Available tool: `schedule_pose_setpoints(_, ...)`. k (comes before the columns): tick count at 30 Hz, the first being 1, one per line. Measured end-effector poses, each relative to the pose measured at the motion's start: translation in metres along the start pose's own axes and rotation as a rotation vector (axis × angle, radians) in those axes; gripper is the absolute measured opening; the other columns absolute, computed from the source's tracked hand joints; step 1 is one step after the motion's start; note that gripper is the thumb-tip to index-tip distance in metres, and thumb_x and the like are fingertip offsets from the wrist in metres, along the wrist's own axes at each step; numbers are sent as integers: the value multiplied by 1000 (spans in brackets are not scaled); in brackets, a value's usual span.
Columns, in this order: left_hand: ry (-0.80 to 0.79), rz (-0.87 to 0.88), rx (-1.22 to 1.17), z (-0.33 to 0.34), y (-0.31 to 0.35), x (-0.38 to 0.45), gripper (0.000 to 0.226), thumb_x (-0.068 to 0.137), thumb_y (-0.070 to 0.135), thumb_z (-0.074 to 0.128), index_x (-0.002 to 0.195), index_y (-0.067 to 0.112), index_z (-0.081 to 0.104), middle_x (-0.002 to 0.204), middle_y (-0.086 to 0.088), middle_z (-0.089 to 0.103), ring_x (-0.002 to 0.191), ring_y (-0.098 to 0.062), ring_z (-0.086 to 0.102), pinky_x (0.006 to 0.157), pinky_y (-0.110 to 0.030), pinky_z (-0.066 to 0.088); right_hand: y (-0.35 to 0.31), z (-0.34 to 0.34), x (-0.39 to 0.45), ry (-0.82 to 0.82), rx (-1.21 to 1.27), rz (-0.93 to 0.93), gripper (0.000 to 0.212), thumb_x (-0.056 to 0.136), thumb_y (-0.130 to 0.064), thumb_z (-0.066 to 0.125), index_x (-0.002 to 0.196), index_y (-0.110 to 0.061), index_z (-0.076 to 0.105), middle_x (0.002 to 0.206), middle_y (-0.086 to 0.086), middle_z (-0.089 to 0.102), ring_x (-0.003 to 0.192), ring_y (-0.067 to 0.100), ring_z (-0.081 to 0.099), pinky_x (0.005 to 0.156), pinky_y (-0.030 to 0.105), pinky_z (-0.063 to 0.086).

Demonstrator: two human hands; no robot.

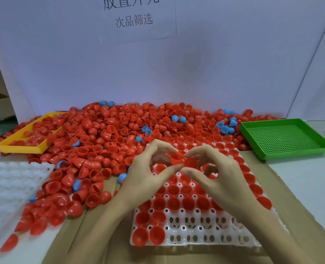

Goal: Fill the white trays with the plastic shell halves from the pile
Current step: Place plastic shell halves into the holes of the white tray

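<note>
Over the half-filled white tray, both hands meet with a red shell half apiece.

Behind it all sprawls the pile [119,134] of red halves with a few blue ones, spilling across the table into the yellow tray [20,147] at far left; the green perforated tray [283,138] sits at right. Front and centre, the white tray [205,235] runs its long axis away from the camera, cups filled mouth-up except most of the two nearest rows. A second white tray [9,187] lies at left. Left hand [148,174] pinches a red shell half [177,158] between thumb and fingertips, mouth tipped up and toward us. Right hand [220,176] pinches another shell half [191,162], which way it faces is unclear. The two shells touch above the tray's middle.
</note>
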State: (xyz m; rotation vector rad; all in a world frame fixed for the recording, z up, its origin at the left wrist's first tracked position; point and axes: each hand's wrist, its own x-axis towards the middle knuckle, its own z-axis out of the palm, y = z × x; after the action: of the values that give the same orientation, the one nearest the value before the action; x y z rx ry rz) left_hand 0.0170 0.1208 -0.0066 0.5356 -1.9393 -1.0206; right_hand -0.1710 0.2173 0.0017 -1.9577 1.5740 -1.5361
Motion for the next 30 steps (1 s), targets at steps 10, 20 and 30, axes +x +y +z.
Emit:
schedule_pose_setpoints(10,-174,-352,-701,9,-2,2,30,105,32,49,119,9,63,78,-2,55,69,-15,45,65,-25,41,-7,10,-4,-14,5,-59,34,100,-8,66,128,-27,62,122,-14,64,100,17,67,67,24,55)
schedule_pose_setpoints(20,-152,-246,-304,3,0,3,52,110,55,38,90,19,71,60,1,48,55,-10,42,56,-18,39,-6,21,-10,59,78,81,27,95,-23,75,118,-30,62,95,-12,65,85,18,70,61,27,56)
schedule_pose_setpoints(30,46,-44,163,-4,-7,2,56,109,59,38,78,25,70,63,-8,58,54,-13,51,59,-20,42,1,11,-6,-149,36,123,18,97,-13,73,104,-28,70,93,-10,71,84,18,71,67,37,60)
